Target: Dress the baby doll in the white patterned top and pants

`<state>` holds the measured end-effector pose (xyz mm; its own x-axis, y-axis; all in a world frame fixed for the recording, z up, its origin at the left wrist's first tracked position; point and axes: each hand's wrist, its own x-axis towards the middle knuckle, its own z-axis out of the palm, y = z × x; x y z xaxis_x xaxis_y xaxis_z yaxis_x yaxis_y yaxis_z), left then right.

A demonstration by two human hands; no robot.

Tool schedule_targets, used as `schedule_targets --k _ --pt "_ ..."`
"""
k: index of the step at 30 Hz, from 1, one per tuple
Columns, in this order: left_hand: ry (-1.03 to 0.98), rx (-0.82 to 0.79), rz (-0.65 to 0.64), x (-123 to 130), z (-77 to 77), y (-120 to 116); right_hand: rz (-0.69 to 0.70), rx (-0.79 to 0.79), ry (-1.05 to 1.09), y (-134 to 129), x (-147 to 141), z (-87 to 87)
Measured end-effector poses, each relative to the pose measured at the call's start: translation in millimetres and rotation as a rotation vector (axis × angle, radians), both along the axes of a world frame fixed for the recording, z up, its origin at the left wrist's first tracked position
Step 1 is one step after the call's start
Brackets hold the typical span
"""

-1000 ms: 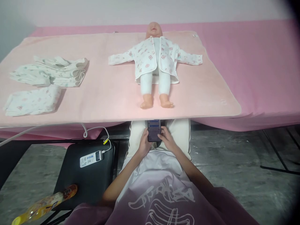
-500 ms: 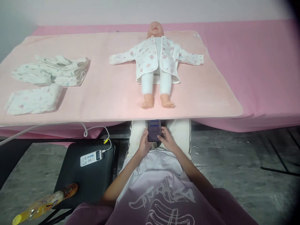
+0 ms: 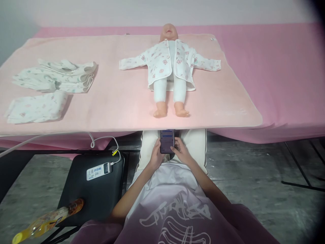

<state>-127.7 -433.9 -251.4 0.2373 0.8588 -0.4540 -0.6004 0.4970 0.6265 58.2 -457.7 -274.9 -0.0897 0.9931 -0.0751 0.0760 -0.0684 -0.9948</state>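
Note:
A smartphone [image 3: 167, 142] with a lit screen is held upright over my lap, just below the table's front edge. My left hand [image 3: 157, 155] is closed around its left side. Fingers of my right hand [image 3: 181, 151] grip the right side, the thumb at the lower right of the screen. On the table above lies a baby doll [image 3: 159, 92] on its back, arms spread. It wears white leggings and an unfastened white jacket [image 3: 159, 65] with small pink prints.
Folded baby clothes [image 3: 71, 78] and a smaller folded printed garment [image 3: 37, 107] lie on the pink mat [image 3: 109, 101] at left. A black stool [image 3: 96, 200] holds a white power bank [image 3: 98, 171] with a cable running left. A yellow-capped drink bottle [image 3: 48, 222] lies at lower left.

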Motion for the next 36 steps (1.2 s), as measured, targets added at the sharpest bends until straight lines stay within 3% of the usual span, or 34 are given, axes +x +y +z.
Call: schedule_targets --k 20,36 --pt "0.045 0.002 -0.020 2.3 0.4 -1.2 -0.091 -0.025 -0.076 5.8 -9.4 3.4" --pt "0.010 0.039 -0.053 -2.1 5.6 0.4 -0.014 -0.025 0.020 0.4 0.0 0.7"
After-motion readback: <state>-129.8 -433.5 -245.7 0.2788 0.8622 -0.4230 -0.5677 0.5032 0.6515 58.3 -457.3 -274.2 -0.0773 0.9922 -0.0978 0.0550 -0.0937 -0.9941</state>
